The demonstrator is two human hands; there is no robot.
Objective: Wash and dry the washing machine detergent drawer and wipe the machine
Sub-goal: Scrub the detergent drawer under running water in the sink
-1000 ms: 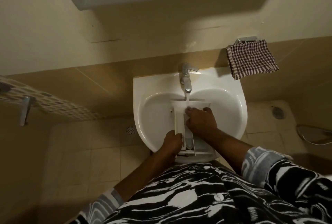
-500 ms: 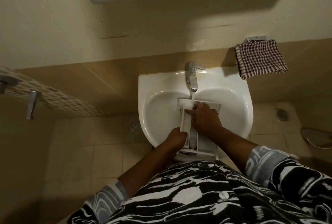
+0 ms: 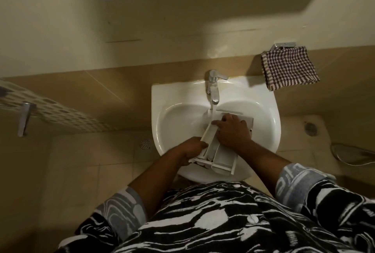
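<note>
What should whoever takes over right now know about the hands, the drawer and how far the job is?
Left hand grips the detergent drawer at its near left side. Right hand lies on the drawer, forefinger toward the stream.
Drawer lies in the sink with its far end under the running tap. Checked cloth hangs on the wall to the right.
Done: drawer out, washing under way. Left: finish rinsing, dry it, wipe the machine, which is not in view.
</note>
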